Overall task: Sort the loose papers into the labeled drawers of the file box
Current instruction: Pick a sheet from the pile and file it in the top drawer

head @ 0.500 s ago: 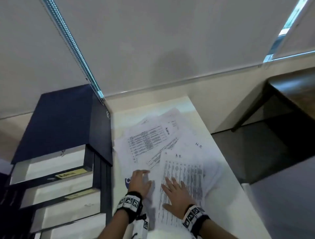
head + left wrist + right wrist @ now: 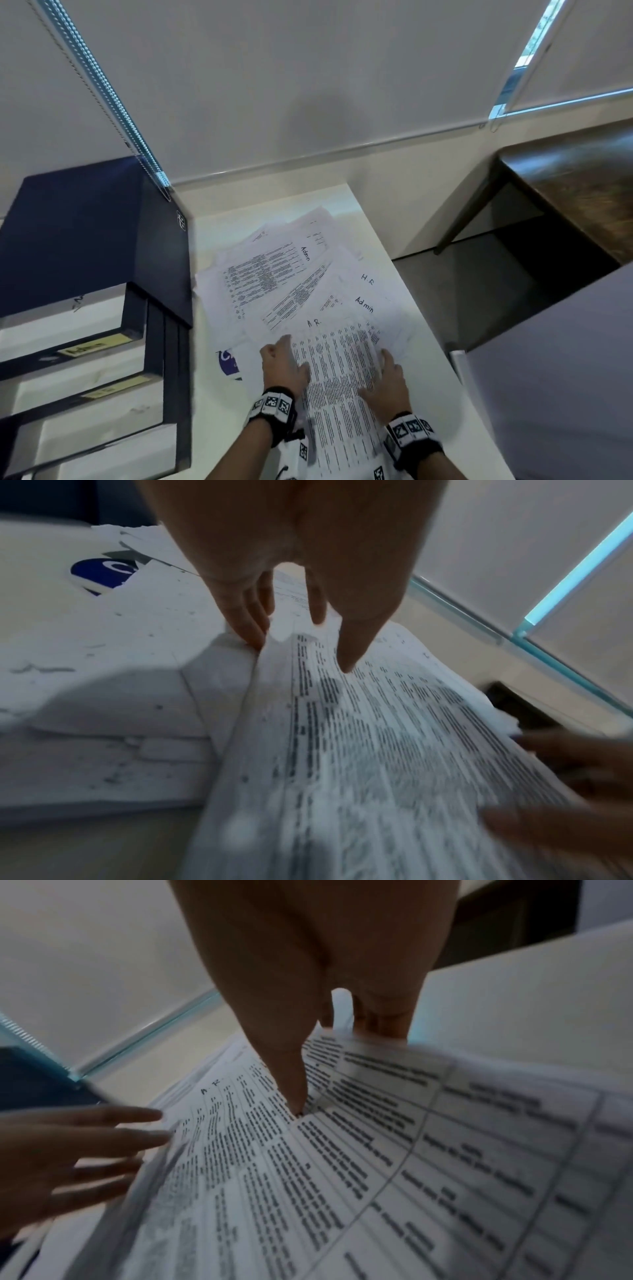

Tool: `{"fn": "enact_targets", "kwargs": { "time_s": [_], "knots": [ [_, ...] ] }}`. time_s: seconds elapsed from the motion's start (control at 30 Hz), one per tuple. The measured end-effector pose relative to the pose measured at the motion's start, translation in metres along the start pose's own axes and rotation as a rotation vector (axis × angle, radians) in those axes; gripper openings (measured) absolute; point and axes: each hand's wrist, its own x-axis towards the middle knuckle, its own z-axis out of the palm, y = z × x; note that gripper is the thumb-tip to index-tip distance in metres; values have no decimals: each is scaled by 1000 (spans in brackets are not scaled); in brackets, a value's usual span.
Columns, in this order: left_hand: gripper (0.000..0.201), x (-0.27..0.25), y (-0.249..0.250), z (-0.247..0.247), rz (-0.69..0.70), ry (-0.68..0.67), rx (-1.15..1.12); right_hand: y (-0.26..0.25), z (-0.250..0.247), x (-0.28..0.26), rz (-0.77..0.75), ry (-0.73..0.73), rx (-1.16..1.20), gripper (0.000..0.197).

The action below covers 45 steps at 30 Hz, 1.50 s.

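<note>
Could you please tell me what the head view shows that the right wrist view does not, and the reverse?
Only the head view shows the file box's open drawers with yellow labels, plus sheets marked Admin and H.R. Only the right wrist view shows the right thumb pressing the top sheet's printed table. Both show the sheet marked A.R held between the left hand and right hand.

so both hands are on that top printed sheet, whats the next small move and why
Probably lift the top sheet free of the pile of papers. The left hand pinches its left edge and the right hand grips its right edge, so it bows upward already. Handwriting at its top looks like "A.R."; only then can it go to the file box. One drawer label reads Admin; the others are too blurred.
</note>
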Motion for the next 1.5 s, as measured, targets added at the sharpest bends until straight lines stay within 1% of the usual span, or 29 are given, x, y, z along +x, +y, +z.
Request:
{"fn": "enact_targets", "kwargs": {
  "time_s": [0.03, 0.07, 0.13, 0.17, 0.2, 0.23, 0.27, 0.3, 0.37, 0.4, 0.43, 0.5, 0.57, 0.63, 0.7, 0.77, 0.8, 0.87, 0.9, 0.97, 1.03, 1.1, 1.13, 1.2, 1.23, 1.27, 1.37, 1.4, 1.5],
  "knots": [
    [69, 1, 2, -2, -40, 14, -56, 7, 1, 1, 10, 0, 52, 100],
    [67, 2, 2, -4, -68, 23, -93, 13, 1, 0, 29, -1, 84, 94],
    [51, 3, -2, -9, -66, 31, -62, 20, -3, -2, 55, 18, 136, 76],
    [44, 4, -7, -11, -44, 31, -3, 21, -7, -3, 81, 37, 167, 68],
    [40, 3, -11, -14, -31, 10, 111, 22, -14, -4, 123, 58, 189, 62],
    [39, 2, -15, -15, -13, -9, 256, 25, -20, -4, 172, 82, 207, 60],
    [41, 0, -19, -15, 9, -20, 411, 29, -27, -4, 233, 102, 212, 63],
    [46, -1, -22, -14, 40, -14, 510, 35, -33, -3, 274, 125, 229, 67],
    [52, -5, -25, -10, 94, -12, 565, 47, -40, -4, 322, 149, 265, 68],
    [55, -5, -28, -7, 97, -27, 541, 51, -41, -5, 323, 147, 266, 63],
    [59, -4, -30, -4, 87, -42, 481, 53, -39, -6, 300, 145, 261, 53],
    [75, -4, -34, -1, 33, -100, 318, 55, -32, -10, 246, 128, 246, 35],
    [84, -7, -35, -2, -2, -109, 209, 52, -27, -16, 172, 93, 241, 30],
    [82, -15, -32, -6, -4, -80, 178, 45, -29, -21, 84, 70, 246, 27],
    [77, -19, -28, -10, 0, 29, 210, 31, -42, -26, -10, 45, 303, 18],
    [72, -25, -18, -17, -4, 124, 160, 13, -62, -28, -128, 22, 367, 21],
    [69, -27, -13, -22, 1, 115, 53, 3, -72, -29, -177, 3, 398, 19],
    [65, -38, 3, -39, -29, 2, -260, -21, -91, -32, -272, -71, 480, 9],
    [64, -45, 11, -49, -46, -46, -413, -33, -98, -35, -305, -121, 514, 13],
    [61, -56, 19, -67, -69, -85, -608, -59, -111, -46, -343, -210, 554, 25],
    [60, -68, 16, -89, -17, -34, -689, -85, -118, -55, -393, -235, 557, 30],
    [62, -84, 10, -121, 73, 47, -725, -111, -116, -62, -470, -204, 516, 34],
    [61, -93, 7, -139, 116, 86, -737, -123, -113, -66, -504, -202, 504, 44],
    [58, -115, 2, -177, 160, 155, -824, -147, -100, -78, -550, -276, 564, 71],
    [54, -127, -2, -195, 167, 184, -880, -161, -92, -88, -589, -324, 571, 76],
    [49, -137, -8, -213, 174, 213, -924, -176, -85, -100, -647, -356, 560, 73],
    [30, -165, -33, -268, 166, 260, -1016, -218, -57, -130, -798, -441, 380, 53],
    [27, -173, -45, -286, 149, 261, -1047, -232, -46, -139, -793, -481, 361, 49],
    [29, -196, -91, -338, 108, 277, -1071, -269, -6, -169, -663, -667, 430, 47]
  ]
}}
